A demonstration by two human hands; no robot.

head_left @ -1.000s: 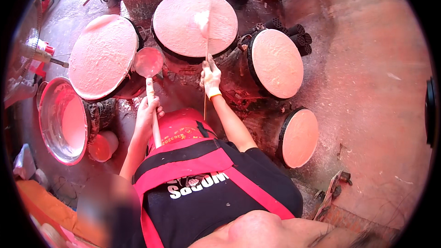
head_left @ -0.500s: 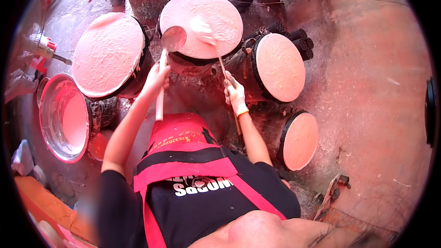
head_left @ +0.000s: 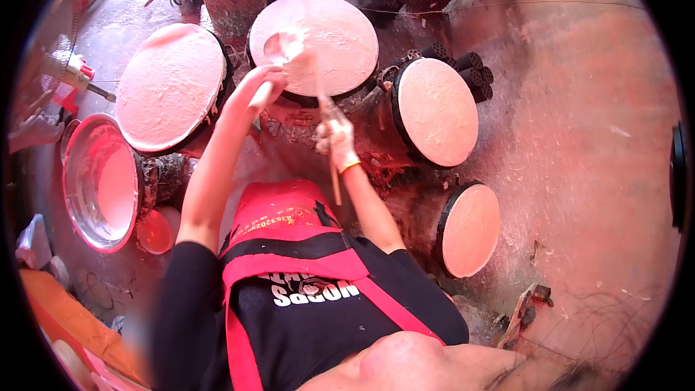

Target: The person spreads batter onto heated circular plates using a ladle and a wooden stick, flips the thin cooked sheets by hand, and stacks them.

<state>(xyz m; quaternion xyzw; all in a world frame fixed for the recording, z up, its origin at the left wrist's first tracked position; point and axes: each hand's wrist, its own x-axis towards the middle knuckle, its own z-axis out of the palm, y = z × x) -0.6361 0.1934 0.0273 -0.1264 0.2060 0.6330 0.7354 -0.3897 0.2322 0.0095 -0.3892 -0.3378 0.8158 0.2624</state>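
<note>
My left hand [head_left: 269, 85] is closed round the pale handle of a ladle. The round ladle bowl [head_left: 274, 48] is over the left part of the far middle round pan [head_left: 355, 43], whose pale, bumpy layer covers it. White stuff lies by the bowl; whether they touch, I cannot tell. My right hand [head_left: 337, 135], in a pale glove with a yellow cuff, grips a long thin stick-handled tool [head_left: 335, 185]. Its far end reaches over the same pan and is smeared by motion.
Similar covered rounds stand at left [head_left: 171, 87], right [head_left: 438, 111] and lower right [head_left: 472, 230]. A wide metal basin [head_left: 78, 188] with pale liquid sits far left. Dark perforated cylinders [head_left: 474, 76] are stacked behind the right round. A filled bucket [head_left: 235, 3] stands at the back.
The ladle has moved forward over the middle pan, its handle swinging from upright to slanted. My right hand has come left and slightly nearer, its tool turning more upright.
</note>
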